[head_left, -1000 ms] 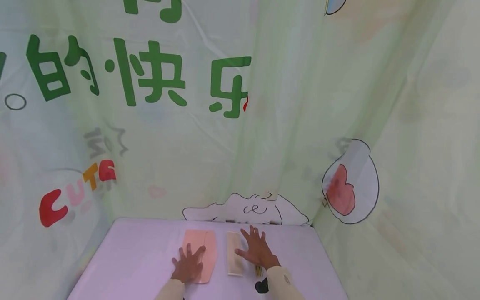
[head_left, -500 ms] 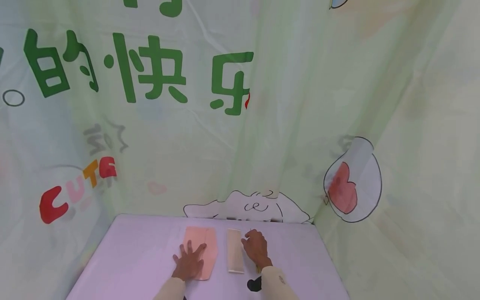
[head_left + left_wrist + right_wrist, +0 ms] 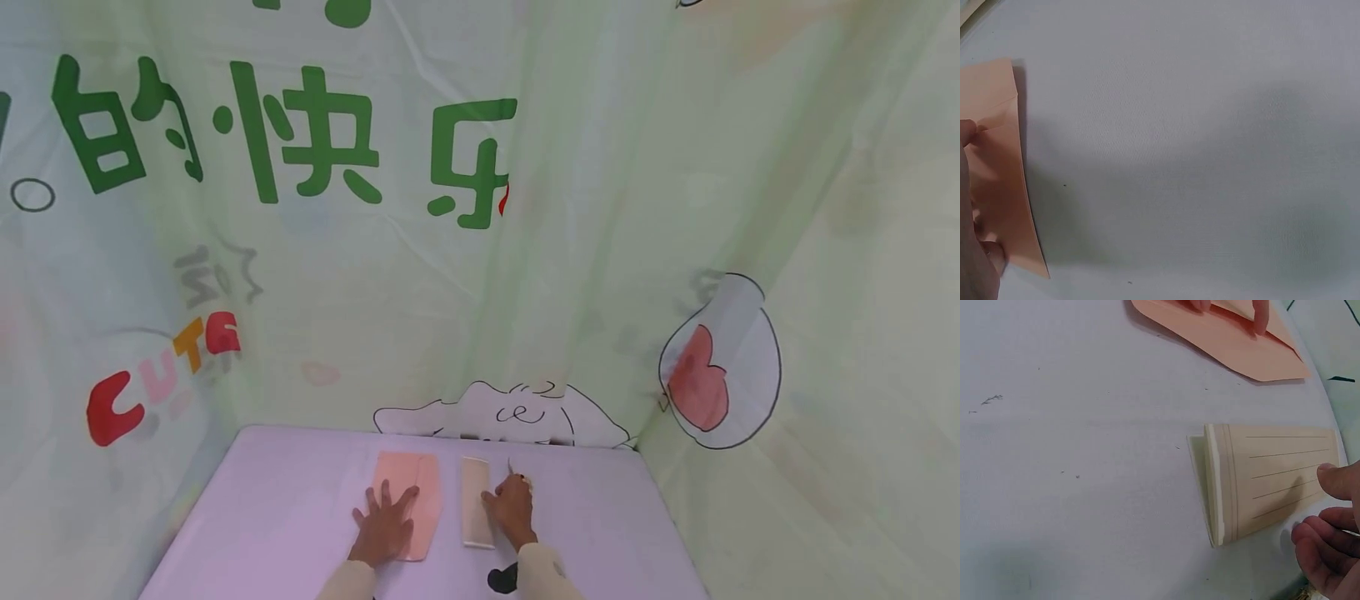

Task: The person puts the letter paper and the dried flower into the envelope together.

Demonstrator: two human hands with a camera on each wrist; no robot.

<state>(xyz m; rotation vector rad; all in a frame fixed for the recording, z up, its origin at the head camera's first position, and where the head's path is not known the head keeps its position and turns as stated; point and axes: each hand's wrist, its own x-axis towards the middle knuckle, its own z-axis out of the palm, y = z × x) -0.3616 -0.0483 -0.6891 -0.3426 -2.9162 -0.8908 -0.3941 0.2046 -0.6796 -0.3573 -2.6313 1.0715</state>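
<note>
In the head view my left hand (image 3: 383, 530) lies with spread fingers on a pink paper envelope (image 3: 427, 500). The left wrist view shows only the envelope's edge (image 3: 1004, 187) beside that hand. To the right is a cream stack of folded paper with printed lines (image 3: 1279, 475), slightly fanned at one end. My right hand (image 3: 513, 507) is at its right side. The thumb lies over the sheet, while the other fingers, loosely bent, are beside its long edge. No grip on the paper shows; contact is unclear.
A thin dark object (image 3: 511, 465) and a small yellowish piece (image 3: 528, 481) show just beyond my right hand, partly hidden by it. A dark item (image 3: 502, 578) is at my right cuff. Printed curtains (image 3: 420, 333) enclose the lilac table (image 3: 285, 500) at the back and sides.
My right hand, spread wide at first, has bent its fingers and come down beside the cream folded paper. My left hand has stayed on the envelope. The head view has shifted slightly.
</note>
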